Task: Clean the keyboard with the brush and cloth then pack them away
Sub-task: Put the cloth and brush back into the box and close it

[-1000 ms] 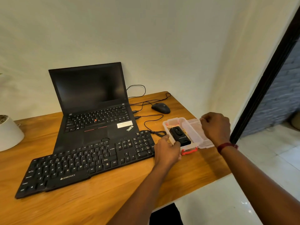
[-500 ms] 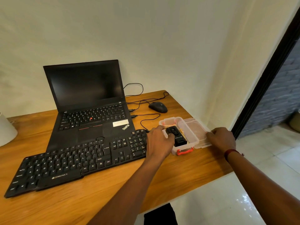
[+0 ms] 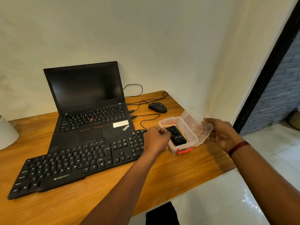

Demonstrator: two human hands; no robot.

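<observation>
A black keyboard (image 3: 78, 164) lies across the front of the wooden desk (image 3: 186, 172). To its right stands a clear plastic box (image 3: 183, 146) with a red latch. Inside the box a black brush case (image 3: 177, 137) lies on a yellowish cloth (image 3: 168, 123). My left hand (image 3: 155, 140) pinches the near-left end of the black case at the box's left wall. My right hand (image 3: 222, 133) grips the clear lid (image 3: 194, 125), which is lifted and tilted up on the box's right side.
An open black laptop (image 3: 90, 109) stands behind the keyboard. A black mouse (image 3: 157, 107) and its cables lie behind the box. A white pot (image 3: 7, 135) sits at the left edge. The desk ends just right of the box, with a tiled floor (image 3: 227, 200) below.
The lid lay flat beside the box; now my right hand has lifted it and tilts it up. My left hand has stayed at the case's end.
</observation>
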